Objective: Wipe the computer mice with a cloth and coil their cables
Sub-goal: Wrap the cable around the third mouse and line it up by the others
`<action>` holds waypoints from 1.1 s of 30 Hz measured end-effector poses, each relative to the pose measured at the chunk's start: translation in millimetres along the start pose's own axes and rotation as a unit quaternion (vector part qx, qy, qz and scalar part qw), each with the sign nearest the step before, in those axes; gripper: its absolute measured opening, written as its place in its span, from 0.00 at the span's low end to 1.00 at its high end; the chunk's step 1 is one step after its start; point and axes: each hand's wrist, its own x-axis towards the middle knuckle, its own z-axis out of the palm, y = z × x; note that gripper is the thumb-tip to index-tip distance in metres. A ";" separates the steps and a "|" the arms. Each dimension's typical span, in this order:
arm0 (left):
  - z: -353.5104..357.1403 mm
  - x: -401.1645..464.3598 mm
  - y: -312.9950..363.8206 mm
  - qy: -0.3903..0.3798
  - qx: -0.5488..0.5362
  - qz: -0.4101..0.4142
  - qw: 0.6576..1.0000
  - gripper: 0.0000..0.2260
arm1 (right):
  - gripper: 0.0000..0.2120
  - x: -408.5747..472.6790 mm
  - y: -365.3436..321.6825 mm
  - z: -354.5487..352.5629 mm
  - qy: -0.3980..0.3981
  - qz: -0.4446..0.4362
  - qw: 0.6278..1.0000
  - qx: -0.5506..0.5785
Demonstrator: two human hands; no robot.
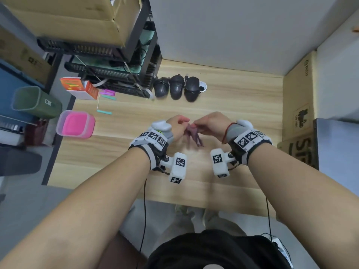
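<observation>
Both hands (177,126) (210,124) pinch the limp cloth (194,135) mid-bench; 3 mice (176,88) at the far edge look light, graspable by their sides

The table (233,105) is pale wood with a streaky grain. Three mice (176,88) at its far side are black. The cloth (194,135) between the hands is dusky purple. At the left, a tub (75,124) is bright pink, a bin (35,101) dull green, and a carton (81,88) orange and white. Both wristbands (248,140) are grey and white with black-and-white square markers. The right wrist has a red string (226,132).
</observation>
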 end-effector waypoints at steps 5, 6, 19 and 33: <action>-9.1 -5.2 2.7 0.005 -0.008 -0.016 1.000 0.25 | 0.10 -17.7 -42.5 4.6 -0.085 -0.048 0.991 0.096; -11.1 -4.6 2.6 0.008 -0.010 -0.032 0.999 0.29 | 0.10 -19.7 -47.2 3.8 -0.087 -0.053 0.989 0.111; -24.5 3.6 -3.5 0.067 -0.021 -0.019 0.997 0.30 | 0.03 -26.9 -33.7 -1.0 -0.092 -0.013 0.991 -0.098; -39.4 -1.2 -11.6 0.078 -0.065 -0.045 0.994 0.31 | 0.08 -23.4 -41.7 18.1 -0.065 -0.076 0.994 0.035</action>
